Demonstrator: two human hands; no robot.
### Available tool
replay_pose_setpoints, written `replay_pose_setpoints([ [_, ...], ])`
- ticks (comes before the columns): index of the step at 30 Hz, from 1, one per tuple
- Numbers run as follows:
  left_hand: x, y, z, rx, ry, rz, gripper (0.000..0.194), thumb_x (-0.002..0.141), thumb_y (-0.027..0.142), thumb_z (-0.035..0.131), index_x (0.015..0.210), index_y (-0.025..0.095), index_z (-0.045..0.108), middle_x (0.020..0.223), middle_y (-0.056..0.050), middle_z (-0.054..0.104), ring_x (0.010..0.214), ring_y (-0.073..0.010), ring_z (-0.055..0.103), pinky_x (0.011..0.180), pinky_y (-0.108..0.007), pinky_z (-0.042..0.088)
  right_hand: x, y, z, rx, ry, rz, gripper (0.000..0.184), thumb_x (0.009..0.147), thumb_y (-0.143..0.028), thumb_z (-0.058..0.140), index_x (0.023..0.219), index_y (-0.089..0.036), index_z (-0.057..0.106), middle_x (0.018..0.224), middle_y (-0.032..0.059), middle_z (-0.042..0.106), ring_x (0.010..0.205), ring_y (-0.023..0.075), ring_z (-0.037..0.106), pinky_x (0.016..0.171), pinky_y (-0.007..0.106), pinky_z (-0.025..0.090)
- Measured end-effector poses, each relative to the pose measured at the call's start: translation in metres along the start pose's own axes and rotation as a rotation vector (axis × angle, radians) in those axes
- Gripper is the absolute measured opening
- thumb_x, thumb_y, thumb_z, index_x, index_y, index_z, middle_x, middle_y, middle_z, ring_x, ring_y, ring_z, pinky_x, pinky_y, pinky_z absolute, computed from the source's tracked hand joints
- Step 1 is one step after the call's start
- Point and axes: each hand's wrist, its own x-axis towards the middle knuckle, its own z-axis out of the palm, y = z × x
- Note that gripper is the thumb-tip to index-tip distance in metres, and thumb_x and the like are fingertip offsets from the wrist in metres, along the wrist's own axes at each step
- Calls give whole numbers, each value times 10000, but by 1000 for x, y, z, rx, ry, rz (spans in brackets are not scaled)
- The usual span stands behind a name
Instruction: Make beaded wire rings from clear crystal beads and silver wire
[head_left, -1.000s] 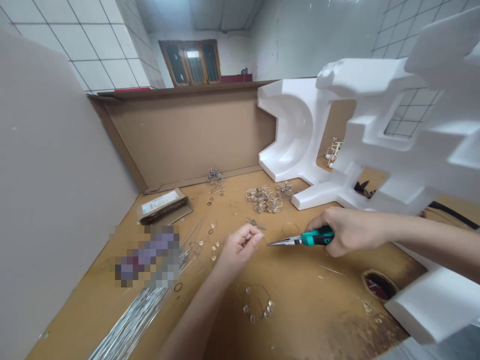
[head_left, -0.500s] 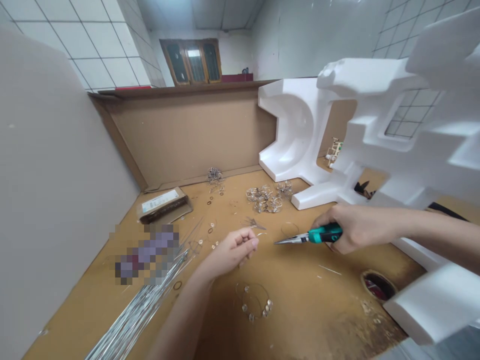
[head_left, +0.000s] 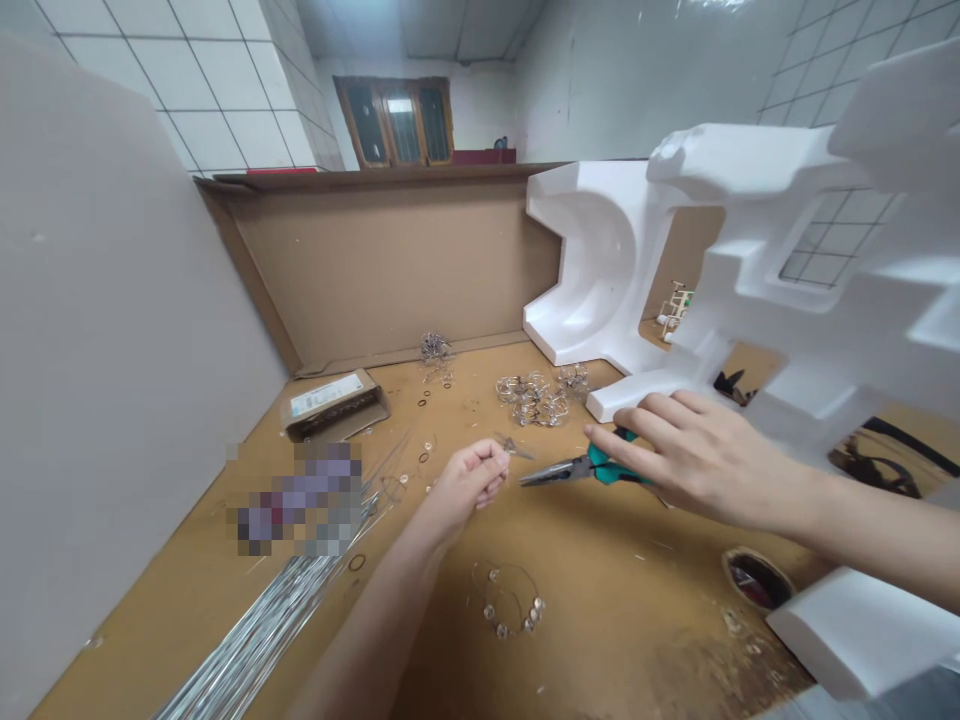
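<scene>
Pliers [head_left: 579,467] gripped by the right hand [head_left: 697,455] have neared the left hand [head_left: 469,478], its fingers [head_left: 487,462] curled, contents unclear.

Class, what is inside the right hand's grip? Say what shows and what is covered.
Pliers are in the right hand: their metal nose and part of the green handles show. The rest of the handles cannot be seen behind the hand.

Here's my left forearm [head_left: 379,610], angling up from the bottom edge, and my left hand [head_left: 474,475] is curled in, thumb against the index finger! Across from it, my right forearm [head_left: 862,520] slants in from the side, right hand [head_left: 697,455] back-up, knuckles high, fingers bent leftward in a grip, the two hands apart!
</scene>
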Motion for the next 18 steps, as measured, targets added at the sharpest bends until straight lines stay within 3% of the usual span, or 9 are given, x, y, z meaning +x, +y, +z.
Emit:
replay_pose_setpoints([
  [18, -4, 8, 8, -10, 13, -67, 285, 741, 381, 566, 623, 165, 421, 453, 90, 338, 372, -21, 213, 395, -184, 131, 11, -6, 6, -8, 34, -59, 369, 827, -75, 377, 1174, -161, 469, 778, 74, 557, 678, 180, 422, 605, 309, 271],
])
